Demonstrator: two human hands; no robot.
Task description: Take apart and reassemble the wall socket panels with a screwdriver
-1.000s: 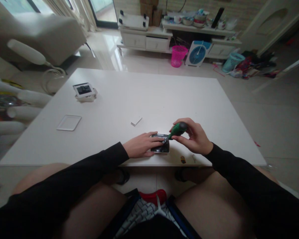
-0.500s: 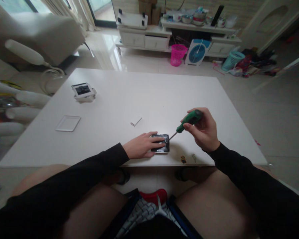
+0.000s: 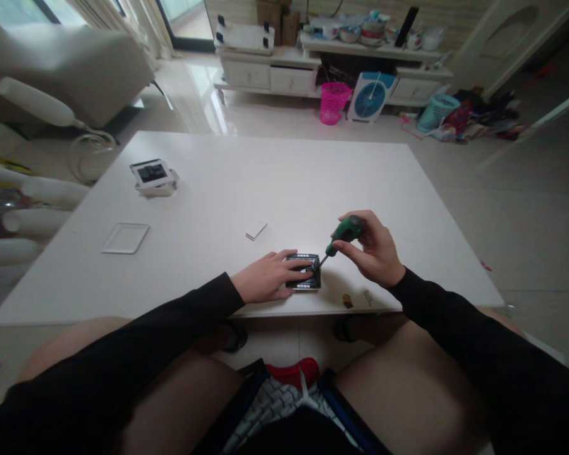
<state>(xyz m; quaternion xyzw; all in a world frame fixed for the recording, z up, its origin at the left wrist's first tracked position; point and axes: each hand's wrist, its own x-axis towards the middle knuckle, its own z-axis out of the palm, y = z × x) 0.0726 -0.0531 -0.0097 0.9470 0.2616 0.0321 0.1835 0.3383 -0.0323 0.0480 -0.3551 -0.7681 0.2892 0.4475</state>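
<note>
My right hand [image 3: 375, 253] is closed around the green-and-black handle of a screwdriver [image 3: 345, 235]. The shaft slants down to the left, and its tip meets the right side of a small dark square panel [image 3: 304, 282] with pale marks along its upper and lower edges. Across that panel's left part lie the spread fingers of my left hand [image 3: 271, 276], pressing it against the white table [image 3: 218, 189]. These fingers cover part of its face. Just right of the panel, near the table's front edge, lie a small yellow-and-dark piece [image 3: 347, 301] and a small pale piece [image 3: 368, 297].
A folded white paper [image 3: 256, 231] lies left of centre. Further left are a white square frame [image 3: 126, 238] and a white box with a dark picture [image 3: 153, 174]. Beyond the table stand a pink basket [image 3: 333, 103], a blue fan [image 3: 370, 98] and a white cabinet [image 3: 291, 81].
My right hand has shifted left and slightly down with the screwdriver, which now stands steeper against the panel. My left hand keeps its place on the panel. The camera view has shifted slightly.
</note>
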